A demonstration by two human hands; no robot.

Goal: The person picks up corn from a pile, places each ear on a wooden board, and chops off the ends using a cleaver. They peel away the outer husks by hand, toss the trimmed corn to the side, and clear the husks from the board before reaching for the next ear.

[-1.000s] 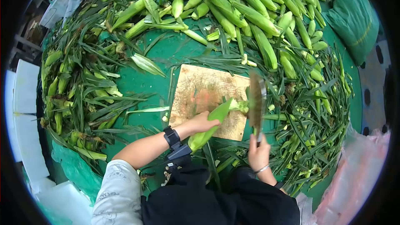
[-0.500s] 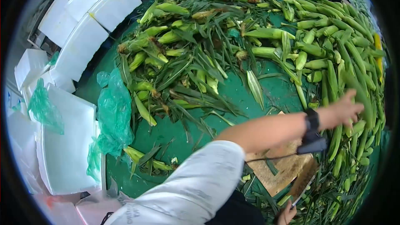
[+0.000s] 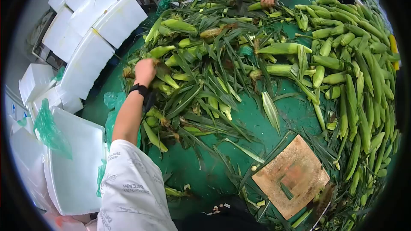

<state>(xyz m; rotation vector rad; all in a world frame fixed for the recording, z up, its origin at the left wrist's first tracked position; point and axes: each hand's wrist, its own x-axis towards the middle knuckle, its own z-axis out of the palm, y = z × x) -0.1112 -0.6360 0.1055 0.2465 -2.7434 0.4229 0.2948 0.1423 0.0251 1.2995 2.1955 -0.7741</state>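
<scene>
My left hand (image 3: 145,71) reaches into the left side of the heap of corn, its fingers closed at the silk end of an ear of corn (image 3: 166,77); the grip is partly hidden. Below it lies another green ear (image 3: 154,137), half among cut leaves. At the lower right a knife (image 3: 324,204) shows its broad blade beside a worn wooden cutting board (image 3: 295,177). A strip of leaf lies across the board. My right hand is outside the frame.
Trimmed ears form a large pile (image 3: 364,81) on the right. White foam boxes (image 3: 85,57) stack at the left, above an open foam box (image 3: 77,167) and green plastic bags (image 3: 51,130). Across the heap, a co-worker's hands (image 3: 268,1) handle corn; another person sits far right.
My left hand has swung from the right-hand pile, where it was open beside a blurred ear, to the left heap and closed. My right hand, seen holding the knife before, has left the frame.
</scene>
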